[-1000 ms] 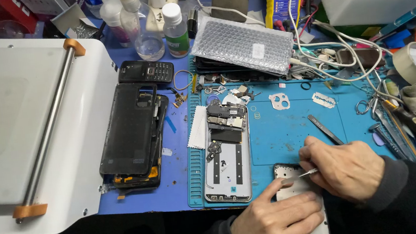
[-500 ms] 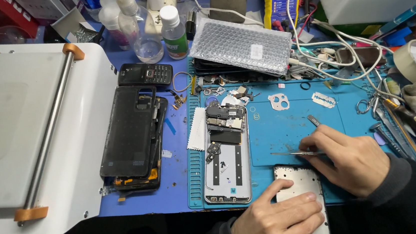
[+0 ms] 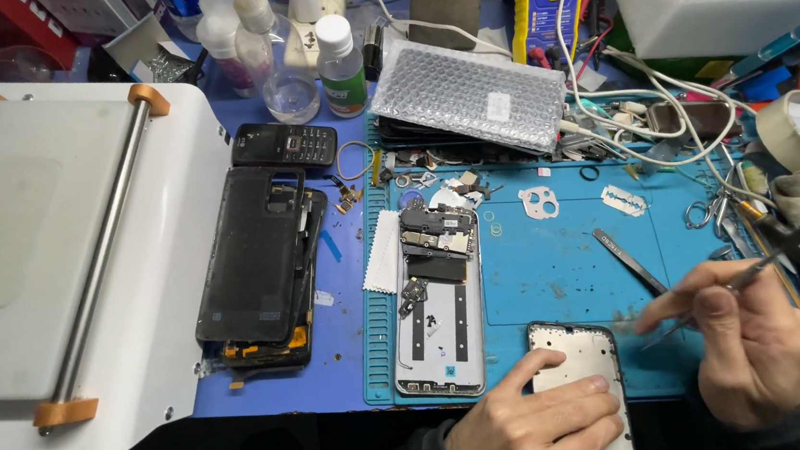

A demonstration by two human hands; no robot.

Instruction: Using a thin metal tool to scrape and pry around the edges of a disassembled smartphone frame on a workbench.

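Observation:
My left hand point(image 3: 533, 424) rests flat on a silver phone frame point(image 3: 576, 359) at the near edge of the blue work mat point(image 3: 557, 259), pinning it down. My right hand point(image 3: 743, 344) holds thin metal tweezers point(image 3: 715, 299) lifted just right of the frame, tips pointing left and blurred. An opened phone with its circuit board exposed point(image 3: 437, 299) lies left of the frame. Black tweezers point(image 3: 630, 261) lie on the mat above my right hand.
A white machine with a metal roller bar point(image 3: 85, 262) fills the left. Beside it lie a black back cover on a phone point(image 3: 259, 261) and a small keypad phone point(image 3: 283, 145). Bottles point(image 3: 340, 66), a bubble-wrap pouch point(image 3: 466, 94), cables, a multimeter point(image 3: 549, 0), tape roll point(image 3: 787, 128) and hand tools crowd the back and right.
My right hand has lifted the tweezers off the silver frame and drawn them to the right. My left hand stays pressed on the frame.

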